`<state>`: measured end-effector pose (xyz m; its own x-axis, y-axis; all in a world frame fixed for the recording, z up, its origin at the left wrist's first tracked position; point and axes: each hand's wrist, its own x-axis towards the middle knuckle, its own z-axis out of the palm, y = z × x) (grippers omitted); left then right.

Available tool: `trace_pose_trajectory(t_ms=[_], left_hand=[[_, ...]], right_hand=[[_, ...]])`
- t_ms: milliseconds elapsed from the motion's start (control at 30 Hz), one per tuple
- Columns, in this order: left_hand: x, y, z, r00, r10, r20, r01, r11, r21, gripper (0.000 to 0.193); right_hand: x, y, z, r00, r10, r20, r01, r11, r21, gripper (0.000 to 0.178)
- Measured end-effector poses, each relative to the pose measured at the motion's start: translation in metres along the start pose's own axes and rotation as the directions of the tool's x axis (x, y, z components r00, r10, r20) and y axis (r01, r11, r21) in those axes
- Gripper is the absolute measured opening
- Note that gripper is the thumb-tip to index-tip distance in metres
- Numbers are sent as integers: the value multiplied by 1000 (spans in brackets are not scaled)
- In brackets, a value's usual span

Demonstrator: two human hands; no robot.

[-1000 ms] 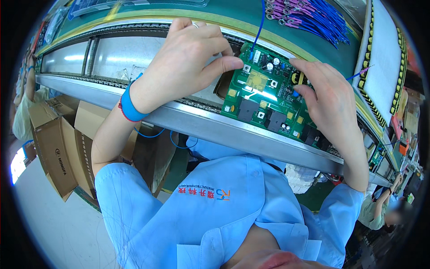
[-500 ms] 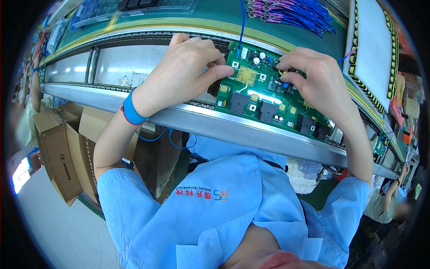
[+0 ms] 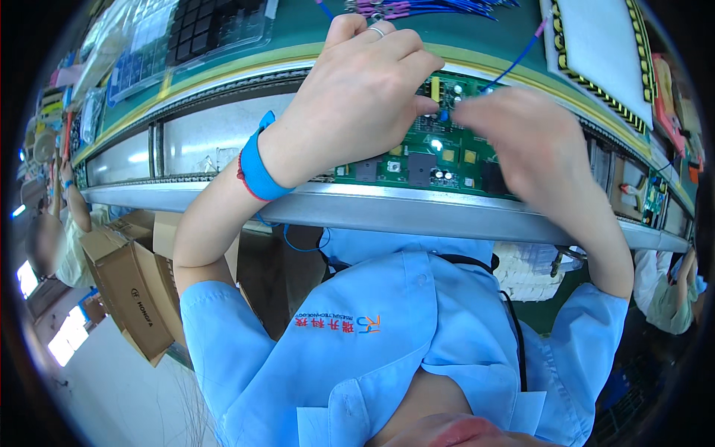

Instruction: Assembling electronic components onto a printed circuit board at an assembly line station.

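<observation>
Board, green and crowded with parts, lies flat on the line, just beyond the near metal rail. It looks stiff and fairly light, though the dark blocks along its near side probably add some weight there, and flexing it could well do harm. Its outer edges seem the safest place to take hold, one at each end, since upright parts such as the yellow part and the small blue part might be knocked or bent, and the glossy face may let a fingertip slide. The left hand is over the board's left portion, thumb and forefinger apart with components showing between them, the other fingers curled; whether the thumb touches anything is hard to judge. The right hand is blurred, its fingertips near the small blue part, and I cannot tell whether they pinch something. Just above it shows a blue wire, thin and likely springy; its lower end is lost near the knuckles, so any joint there cannot be made out. Both hands cover much of the board, and the wire bundle on the desk is cut off at the top.
</observation>
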<state>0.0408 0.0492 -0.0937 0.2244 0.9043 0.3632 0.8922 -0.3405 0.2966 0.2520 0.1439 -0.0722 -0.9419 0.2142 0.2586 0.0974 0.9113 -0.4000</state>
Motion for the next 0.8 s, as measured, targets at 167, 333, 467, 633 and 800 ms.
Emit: trace_pose_trajectory(t_ms=[167,333,467,633,800], left_hand=[[17,4,2,983,76,169,-87,995,56,34],[29,9,3,950,47,309,-92,987,133,30],[37,7,2,920,94,380,-150,981,120,27],[45,25,1,893,112,435,-228,947,226,27],[46,22,3,899,104,425,-241,928,283,28]], right_hand=[[-32,-14,19,999,-47,23,48,998,-39,29],[-39,-16,26,997,-17,81,25,995,-98,29],[-42,-15,34,999,-46,16,47,994,-99,28],[-43,-14,38,999,-50,-14,49,995,-91,28],[-44,-14,38,999,-48,-17,46,994,-103,29]])
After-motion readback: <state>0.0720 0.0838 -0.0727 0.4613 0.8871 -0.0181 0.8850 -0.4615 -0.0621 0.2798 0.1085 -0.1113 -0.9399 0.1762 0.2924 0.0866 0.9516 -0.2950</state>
